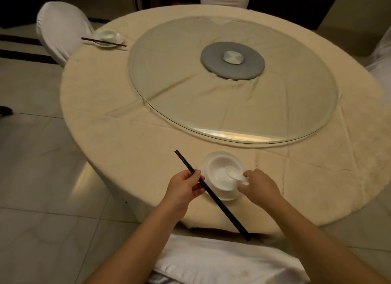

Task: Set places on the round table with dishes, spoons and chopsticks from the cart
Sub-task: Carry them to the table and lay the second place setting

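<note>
Left hand [186, 185] curls around a pair of black chopsticks [211, 194], pinching them near their upper third, just off the near edge of the round table [131, 135]. The sticks slant from upper left, over the cloth, down to lower right, past the table's edge and above the white-covered chair [222, 260] below. Right hand [259, 183] reaches in from the right, fingertips pinching the handle of the white spoon [233, 173], whose bowl lies inside the small white bowl [224, 171]. That bowl sits on a white plate [220, 196] close to the near edge. Both forearms stretch forward from the bottom, angling inward toward the setting.

Beyond the plate, bare cloth runs up to the rim of the glass turntable [232, 106], grey hub [232, 60] at its centre. At the far left edge sits another setting [109, 37], dark chopsticks laid across it, a covered chair [61, 28] behind.
</note>
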